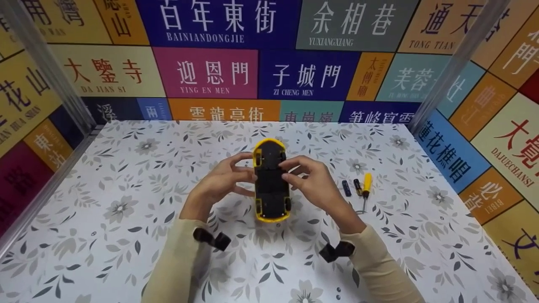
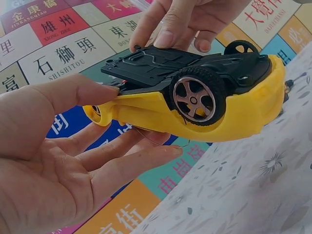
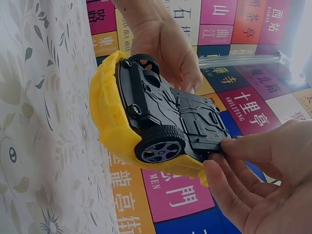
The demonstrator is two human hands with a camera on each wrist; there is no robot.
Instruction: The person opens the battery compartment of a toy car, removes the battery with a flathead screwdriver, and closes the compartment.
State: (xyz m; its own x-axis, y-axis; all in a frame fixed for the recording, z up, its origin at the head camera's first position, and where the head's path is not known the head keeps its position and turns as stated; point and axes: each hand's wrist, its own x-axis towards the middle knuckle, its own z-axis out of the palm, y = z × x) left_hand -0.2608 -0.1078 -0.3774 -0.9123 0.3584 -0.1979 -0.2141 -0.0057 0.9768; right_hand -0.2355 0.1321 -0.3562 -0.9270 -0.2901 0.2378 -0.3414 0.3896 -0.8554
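A toy car point(image 1: 271, 206) with a yellow body and black underside is held upside down above the table. The left hand point(image 1: 221, 181) grips its side, with the thumb point(image 2: 92, 92) on the upper edge and the other fingers below the body. From the other side, the right hand point(image 1: 316, 183) pinches the edge of a flat black cover point(image 3: 200, 119) on the underside between thumb and fingertips. In the left wrist view, one end of this cover stands a little above the chassis. What lies beneath it is mostly hidden. Black tyres, such as this wheel point(image 2: 197, 97), face upward.
On the flower-patterned table point(image 1: 139, 189), right of the right hand, lie a dark blue battery point(image 1: 346, 188), a black battery point(image 1: 358, 186) and a screwdriver point(image 1: 366, 185) with a yellow handle. Lettered panels point(image 1: 206, 73) stand behind and at both sides.
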